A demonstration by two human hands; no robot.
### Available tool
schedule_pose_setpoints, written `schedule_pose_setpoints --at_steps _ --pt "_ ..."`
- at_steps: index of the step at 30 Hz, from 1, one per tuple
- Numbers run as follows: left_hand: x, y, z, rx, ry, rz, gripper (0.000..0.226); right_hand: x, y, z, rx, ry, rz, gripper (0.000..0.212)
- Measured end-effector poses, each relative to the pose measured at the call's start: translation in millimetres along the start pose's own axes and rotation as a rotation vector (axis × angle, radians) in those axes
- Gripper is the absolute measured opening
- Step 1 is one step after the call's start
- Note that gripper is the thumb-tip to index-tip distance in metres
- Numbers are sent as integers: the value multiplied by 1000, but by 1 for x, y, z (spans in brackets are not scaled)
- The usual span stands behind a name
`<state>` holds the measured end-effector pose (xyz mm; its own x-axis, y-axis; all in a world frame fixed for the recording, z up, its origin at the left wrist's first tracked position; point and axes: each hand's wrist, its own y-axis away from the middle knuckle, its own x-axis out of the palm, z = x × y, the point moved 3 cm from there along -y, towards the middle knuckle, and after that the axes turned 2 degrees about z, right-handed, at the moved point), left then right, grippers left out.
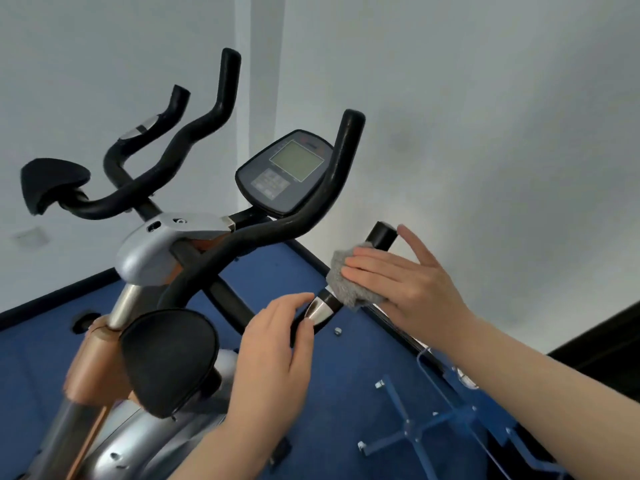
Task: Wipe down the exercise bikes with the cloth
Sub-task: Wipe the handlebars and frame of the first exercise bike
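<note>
An exercise bike [162,251] with black handlebars, a silver stem and a grey console [287,171] fills the left and middle of the view. My right hand [405,278] presses a grey fluffy cloth [341,282] around the bike's right handle grip [381,235], fingers wrapped over the cloth. My left hand [273,355] grips the same bar lower down, just beside its silver sensor band [320,310]. Two black padded elbow rests [169,358] sit on the handlebar, one near me and one at far left.
A white wall corner stands right behind the bike. Blue carpet [346,393] covers the floor. A blue metal stand on small wheels [426,420] lies at lower right, next to a dark skirting edge. A small loose nut [337,330] rests on the carpet.
</note>
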<state>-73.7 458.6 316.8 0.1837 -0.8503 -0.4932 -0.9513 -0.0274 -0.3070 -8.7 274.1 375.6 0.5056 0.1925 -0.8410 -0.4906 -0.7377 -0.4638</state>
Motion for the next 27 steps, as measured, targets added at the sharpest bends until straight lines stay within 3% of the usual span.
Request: schedule_pose_setpoints --at_steps 6,10,16,19,27 --pt "11 -1 1 -48 -105 -60 22 -4 -18 -26 -238 80 65 31" --pt "9 -2 -1 -57 -121 -75 20 -5 -28 -38 -337 -1 83 26" --pt "12 0 -4 -62 -150 -96 19 -7 -25 -61 -248 -143 -35 26" --pt "15 0 -4 -83 -160 -110 20 2 -14 -58 -46 -337 -196 26" --pt "14 3 -4 -90 -159 -97 24 44 -5 16 1015 -733 -882 34"
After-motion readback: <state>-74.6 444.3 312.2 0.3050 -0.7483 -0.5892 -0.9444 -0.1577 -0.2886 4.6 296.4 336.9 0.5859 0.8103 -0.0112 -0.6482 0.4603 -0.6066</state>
